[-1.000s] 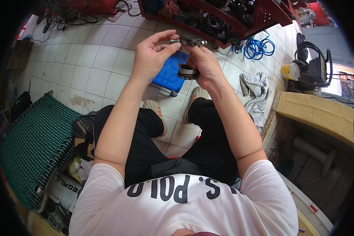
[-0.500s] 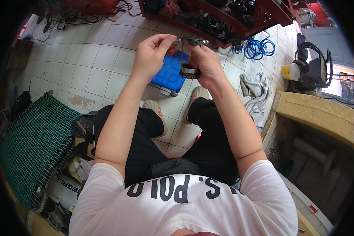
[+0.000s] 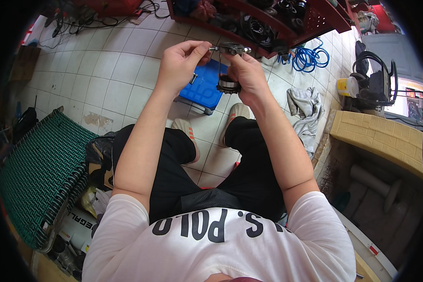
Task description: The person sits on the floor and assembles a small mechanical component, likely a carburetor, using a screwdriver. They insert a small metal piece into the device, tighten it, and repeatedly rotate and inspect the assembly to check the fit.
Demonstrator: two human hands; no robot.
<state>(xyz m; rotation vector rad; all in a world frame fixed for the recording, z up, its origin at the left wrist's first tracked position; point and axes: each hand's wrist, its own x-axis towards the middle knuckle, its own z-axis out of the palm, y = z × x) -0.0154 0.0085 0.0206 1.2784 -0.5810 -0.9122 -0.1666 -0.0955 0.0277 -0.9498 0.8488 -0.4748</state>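
Both my hands are raised in front of me over the floor, working on a dark metal mechanical part [image 3: 232,47] with a thin silver shaft lying crosswise. The thumb and fingers of my left hand [image 3: 179,63] pinch the shaft's left end. My right hand [image 3: 249,75] is wrapped round the part from below and the right. A round metal piece [image 3: 229,85] with a shiny band and dark, notched rim hangs lower, beside the right palm. Its exact kind cannot be made out. Below the hands, a blue plastic box [image 3: 203,87] rests on the floor.
A red metal rack [image 3: 263,21] with dark parts stands ahead. To the right are a coiled blue hose [image 3: 310,57], a grey cloth [image 3: 305,110], a white-and-yellow bucket [image 3: 347,87] and a yellow padded block [image 3: 378,138]. A green woven seat [image 3: 42,174] stands left.
The metal part and the hanging round piece have shifted very slightly to the right. Both hands keep their hold.
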